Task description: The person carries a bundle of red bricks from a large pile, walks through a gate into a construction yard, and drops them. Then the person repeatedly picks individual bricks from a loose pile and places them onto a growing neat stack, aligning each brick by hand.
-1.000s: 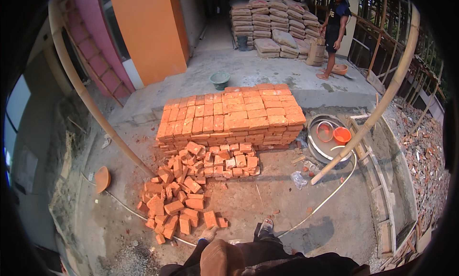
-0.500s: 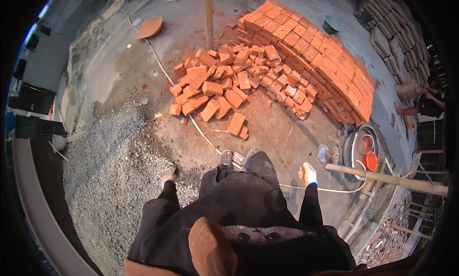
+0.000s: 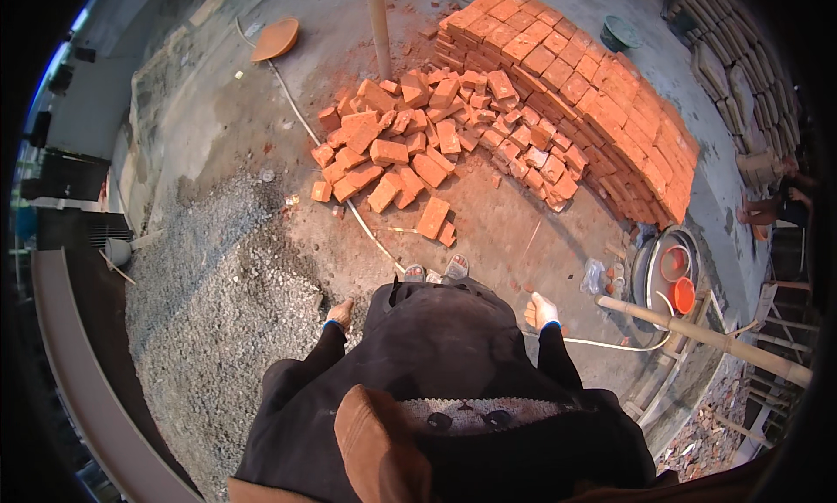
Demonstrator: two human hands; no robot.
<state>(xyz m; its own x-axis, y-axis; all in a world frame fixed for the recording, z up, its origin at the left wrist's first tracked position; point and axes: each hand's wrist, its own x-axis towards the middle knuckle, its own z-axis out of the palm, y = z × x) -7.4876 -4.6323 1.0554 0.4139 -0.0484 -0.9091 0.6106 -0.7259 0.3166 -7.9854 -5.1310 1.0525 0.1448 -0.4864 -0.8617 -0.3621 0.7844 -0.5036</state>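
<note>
My left hand [image 3: 340,314] hangs beside my body at the inner edge of the grey gravel heap [image 3: 227,285], its fingers curled and nothing visible in them. On the other side, my right hand [image 3: 541,311] hangs over the concrete floor with its fingers also curled in, touching nothing. Both wrists show a blue edge below black sleeves. My sandalled feet [image 3: 455,268] stand side by side in front of me. Ahead lies a loose pile of red bricks [image 3: 384,150], apart from both hands.
A long stack of bricks [image 3: 575,89] runs behind the pile. A bamboo pole [image 3: 715,342] juts in at right, near a basin with an orange bucket [image 3: 681,294]. A pale hose [image 3: 370,234] crosses the floor. Another person [image 3: 789,207] is at far right, by stacked sacks [image 3: 741,76].
My left hand has swung inward and my right hand has shifted slightly left toward my body. My feet have changed position. The bricks lie as before.
</note>
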